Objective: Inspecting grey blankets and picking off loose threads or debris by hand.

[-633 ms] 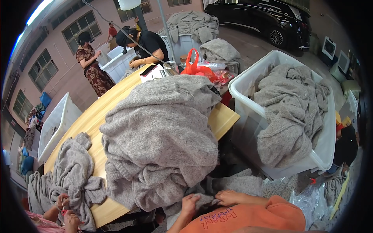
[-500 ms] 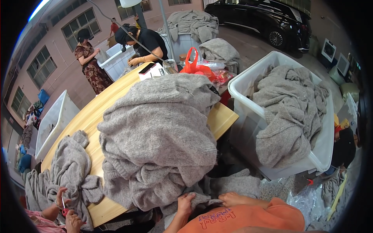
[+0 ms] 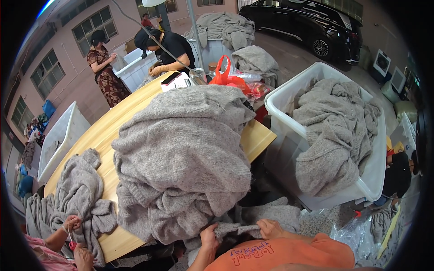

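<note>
Standing here, reference = wood-top table [image 3: 104, 131], curved edge on its left. Beyond the table: pinkish wall [image 3: 68, 58], multi-pane windows [image 3: 48, 75] spaced along it. Behind the table: grey upright pole [image 3: 193, 36]; white shade-like fitting [image 3: 153, 2] high over its far side. Upper left of table: bright strip light [image 3: 46, 7]. Beyond table, right: black car [image 3: 307, 27] on grey floor [image 3: 287, 49].

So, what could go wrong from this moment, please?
The big pile reaches the edge of the table, so a bump might tip it off. The cloth between the left fingers and right fingers lies close to that pile; if they catch, a pull could drag some down. Knitwear hangs over the rim of the tub and might slip off.
</note>
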Tool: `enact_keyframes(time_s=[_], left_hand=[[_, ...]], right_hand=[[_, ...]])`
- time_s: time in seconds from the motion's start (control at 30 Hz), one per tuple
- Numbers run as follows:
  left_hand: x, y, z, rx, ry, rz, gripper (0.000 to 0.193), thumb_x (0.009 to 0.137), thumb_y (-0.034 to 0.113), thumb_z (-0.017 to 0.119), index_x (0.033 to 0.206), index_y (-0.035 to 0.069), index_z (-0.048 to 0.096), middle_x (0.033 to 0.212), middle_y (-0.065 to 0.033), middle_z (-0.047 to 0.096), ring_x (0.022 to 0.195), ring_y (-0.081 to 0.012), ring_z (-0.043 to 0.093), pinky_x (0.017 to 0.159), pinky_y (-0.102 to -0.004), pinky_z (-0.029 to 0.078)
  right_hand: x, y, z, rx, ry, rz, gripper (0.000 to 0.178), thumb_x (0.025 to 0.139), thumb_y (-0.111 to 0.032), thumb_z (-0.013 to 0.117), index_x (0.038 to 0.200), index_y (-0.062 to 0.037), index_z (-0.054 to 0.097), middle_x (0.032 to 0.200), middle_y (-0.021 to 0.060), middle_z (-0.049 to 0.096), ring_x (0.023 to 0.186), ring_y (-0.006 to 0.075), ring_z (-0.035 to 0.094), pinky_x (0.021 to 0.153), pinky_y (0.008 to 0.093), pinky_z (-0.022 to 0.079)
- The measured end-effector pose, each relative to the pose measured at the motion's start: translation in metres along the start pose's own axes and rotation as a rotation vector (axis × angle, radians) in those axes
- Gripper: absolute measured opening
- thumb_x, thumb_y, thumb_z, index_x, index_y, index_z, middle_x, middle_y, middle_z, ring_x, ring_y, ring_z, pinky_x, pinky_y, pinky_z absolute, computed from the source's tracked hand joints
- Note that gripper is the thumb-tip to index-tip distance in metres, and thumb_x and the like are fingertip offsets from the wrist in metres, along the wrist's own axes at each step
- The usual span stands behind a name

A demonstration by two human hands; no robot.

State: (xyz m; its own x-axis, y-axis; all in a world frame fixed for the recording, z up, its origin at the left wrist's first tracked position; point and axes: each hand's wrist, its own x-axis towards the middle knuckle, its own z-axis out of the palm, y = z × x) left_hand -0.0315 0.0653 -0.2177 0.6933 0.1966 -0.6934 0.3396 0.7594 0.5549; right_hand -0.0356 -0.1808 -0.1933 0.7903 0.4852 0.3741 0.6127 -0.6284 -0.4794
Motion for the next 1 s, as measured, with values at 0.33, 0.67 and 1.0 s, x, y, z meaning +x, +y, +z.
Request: enact_keyframes(time_s=[0.33, 0.67, 1.0], left_hand=[[-0.006, 0.009, 0.012, -0.119, -0.010, -0.041, 0.014, 0.072, -0.003, 0.053, 0.085, -0.008, 0.054, 0.082, -0.0149, 0.056, 0.072, -0.0270, 0.057, 0.063, -0.0372, 0.049], [-0.046, 0.011, 0.053, 0.480, -0.521, -0.006, 0.008, 0.078, 0.007, 0.057, 0.078, -0.001, 0.058, 0.069, -0.0031, 0.058, 0.056, -0.0076, 0.051, 0.050, -0.0208, 0.041], [-0.044, 0.001, 0.043, 0.427, -0.551, -0.125, 0.011, 0.082, 0.008, 0.052, 0.077, -0.001, 0.058, 0.069, -0.0017, 0.057, 0.058, -0.0061, 0.050, 0.053, -0.0184, 0.040]], right_hand=[[-0.016, 0.022, -0.005, 0.064, -0.090, 0.022, 0.030, 0.064, -0.001, 0.053, 0.094, -0.0038, 0.052, 0.079, 0.0121, 0.057, 0.064, 0.0268, 0.058, 0.054, 0.0330, 0.049], [0.076, -0.035, -0.033, 0.489, -0.105, -0.287, 0.029, 0.062, 0.004, 0.058, 0.090, -0.0028, 0.057, 0.073, 0.0100, 0.056, 0.059, 0.0259, 0.057, 0.050, 0.0316, 0.046], [0.066, -0.034, -0.008, 0.361, 0.029, -0.319, 0.018, 0.063, 0.002, 0.057, 0.080, -0.0020, 0.055, 0.071, 0.0091, 0.055, 0.057, 0.0234, 0.056, 0.046, 0.0301, 0.045]])
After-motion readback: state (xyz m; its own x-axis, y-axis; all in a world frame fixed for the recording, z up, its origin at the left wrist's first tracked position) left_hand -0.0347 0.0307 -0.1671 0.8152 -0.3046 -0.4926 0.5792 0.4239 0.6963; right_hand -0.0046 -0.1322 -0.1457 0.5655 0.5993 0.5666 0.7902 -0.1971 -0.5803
